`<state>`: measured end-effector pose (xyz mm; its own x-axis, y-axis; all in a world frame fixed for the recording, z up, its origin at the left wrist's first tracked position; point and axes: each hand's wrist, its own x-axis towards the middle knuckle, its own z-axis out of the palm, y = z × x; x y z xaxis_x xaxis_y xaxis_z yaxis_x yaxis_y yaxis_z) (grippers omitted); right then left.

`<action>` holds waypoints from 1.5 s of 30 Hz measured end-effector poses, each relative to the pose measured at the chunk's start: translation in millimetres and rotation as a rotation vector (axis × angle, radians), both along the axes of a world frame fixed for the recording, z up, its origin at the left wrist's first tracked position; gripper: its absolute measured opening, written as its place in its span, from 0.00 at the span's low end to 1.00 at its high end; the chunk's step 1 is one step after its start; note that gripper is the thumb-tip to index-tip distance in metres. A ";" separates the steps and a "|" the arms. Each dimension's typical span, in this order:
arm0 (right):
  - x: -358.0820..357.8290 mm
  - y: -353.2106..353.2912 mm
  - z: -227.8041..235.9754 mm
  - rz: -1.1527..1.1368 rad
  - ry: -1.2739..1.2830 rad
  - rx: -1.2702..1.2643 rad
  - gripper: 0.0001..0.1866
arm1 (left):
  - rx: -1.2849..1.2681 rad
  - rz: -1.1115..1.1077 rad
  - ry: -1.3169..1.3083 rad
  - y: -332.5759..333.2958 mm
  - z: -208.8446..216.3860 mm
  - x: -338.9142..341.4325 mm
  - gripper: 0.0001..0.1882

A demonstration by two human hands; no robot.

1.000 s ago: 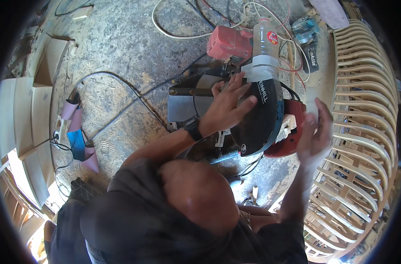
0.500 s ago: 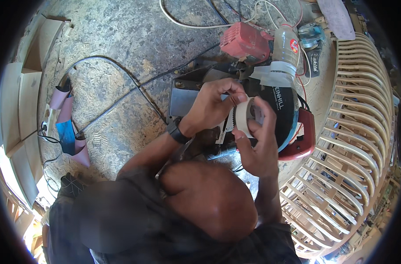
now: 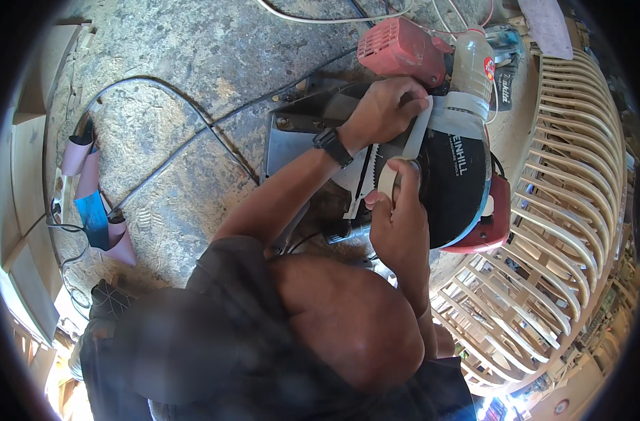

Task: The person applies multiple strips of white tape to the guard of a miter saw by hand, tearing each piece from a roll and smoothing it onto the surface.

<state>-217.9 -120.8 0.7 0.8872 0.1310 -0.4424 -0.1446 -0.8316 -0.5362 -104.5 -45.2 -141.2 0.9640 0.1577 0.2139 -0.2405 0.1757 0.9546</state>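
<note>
A strip of pale masking tape [image 3: 419, 130] is drawn out between my hands above the black cover [image 3: 454, 193] of a red and black saw. My left hand [image 3: 390, 109], with a dark watch on its wrist, pinches the far end of the strip near the bottle. Lower down, my right hand [image 3: 400, 217] grips the roll of masking tape [image 3: 386, 181] between thumb and fingers. A clear plastic bottle [image 3: 473, 59] is fixed to the saw with bands of tape [image 3: 466, 105] around its lower end. Left of the roll, a toothed blade [image 3: 369, 175] shows.
Curved wooden slats [image 3: 572, 175] form a long frame on the right. The saw's red motor housing [image 3: 400, 49] and a teal power tool [image 3: 504, 43] lie at the far side. A black cable [image 3: 211, 126] crosses the dusty floor, and pink and blue strips [image 3: 95, 203] lie at left.
My left hand has moved away and to the right, pulling a length of tape off the roll. My right hand has shifted slightly left and nearer with the roll.
</note>
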 end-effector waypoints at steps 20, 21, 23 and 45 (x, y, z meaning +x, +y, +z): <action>34.1 2.3 -2.9 0.088 -0.206 -0.080 0.13 | 0.226 0.362 -0.005 -34.9 7.1 13.6 0.08; 34.2 2.9 -2.5 0.091 -0.209 -0.081 0.13 | 0.234 0.362 -0.003 -34.5 7.2 13.5 0.08; 33.8 4.6 -2.0 0.079 -0.197 -0.063 0.12 | 0.246 0.364 -0.001 -33.9 7.7 13.4 0.08; 30.9 2.2 -3.2 0.028 -0.197 -0.050 0.13 | 0.345 0.244 -0.374 -27.0 -33.7 7.5 0.20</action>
